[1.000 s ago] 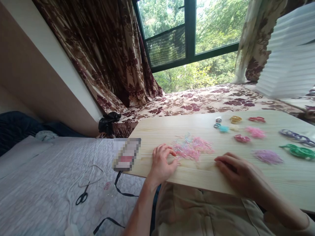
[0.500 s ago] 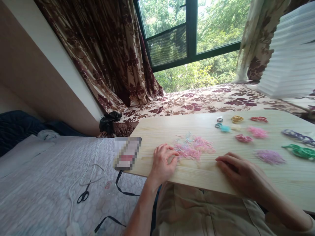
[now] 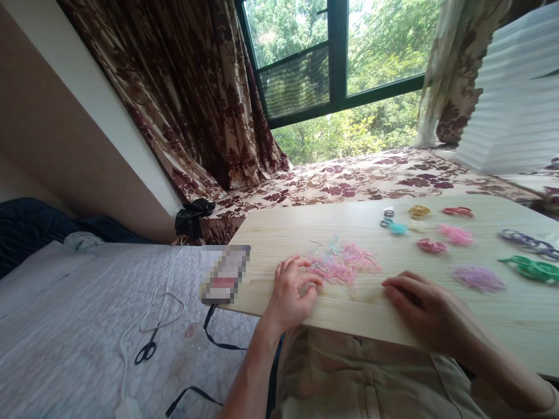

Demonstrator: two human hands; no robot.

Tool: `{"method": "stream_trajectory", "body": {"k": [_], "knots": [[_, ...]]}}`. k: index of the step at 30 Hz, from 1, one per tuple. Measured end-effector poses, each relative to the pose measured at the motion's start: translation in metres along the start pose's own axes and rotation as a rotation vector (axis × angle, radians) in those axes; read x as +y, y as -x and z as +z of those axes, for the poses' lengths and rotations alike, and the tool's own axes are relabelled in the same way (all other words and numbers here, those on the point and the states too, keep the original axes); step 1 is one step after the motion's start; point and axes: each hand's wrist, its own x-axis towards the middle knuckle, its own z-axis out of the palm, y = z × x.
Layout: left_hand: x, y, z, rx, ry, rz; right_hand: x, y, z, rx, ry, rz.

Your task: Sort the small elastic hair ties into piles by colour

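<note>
Left hand (image 3: 293, 291) is resting half open at edge of strands (image 3: 345, 266); right hand (image 3: 423, 305) is lying loosely curled on table (image 3: 271, 233). Cannot tell if either is holding anything.

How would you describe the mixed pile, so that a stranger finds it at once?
On the wooden table before the window, find the left hand and the right hand. The mixed pile lies just beyond the gap between them, nearer the left. It is the widest pile, pink with some pale blue; the purple pile has one colour.
</note>
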Motion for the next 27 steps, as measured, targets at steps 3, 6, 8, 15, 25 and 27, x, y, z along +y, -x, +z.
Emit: {"method": "stream_trajectory", "body": {"k": [3,6,8,15,25,27], "knots": [[0.0,0.0,0.0,0.049,0.046,-0.048,0.0,0.0,0.0,0.003,-0.011,0.012],[0.001,0.0,0.0,0.069,0.034,-0.055,-0.002,0.001,0.001,0.022,-0.024,0.03],[0.002,0.0,-0.001,0.048,0.008,-0.033,-0.006,0.002,0.001,0.033,-0.033,0.05],[0.005,-0.001,0.0,0.054,-0.033,-0.055,-0.017,0.002,-0.003,0.046,-0.03,0.068],[0.002,0.0,0.007,0.183,-0.182,-0.108,-0.011,0.001,-0.002,0.026,-0.026,0.057],[0.003,0.0,0.007,0.227,-0.215,-0.12,-0.014,0.001,-0.003,0.04,-0.022,0.069]]}}
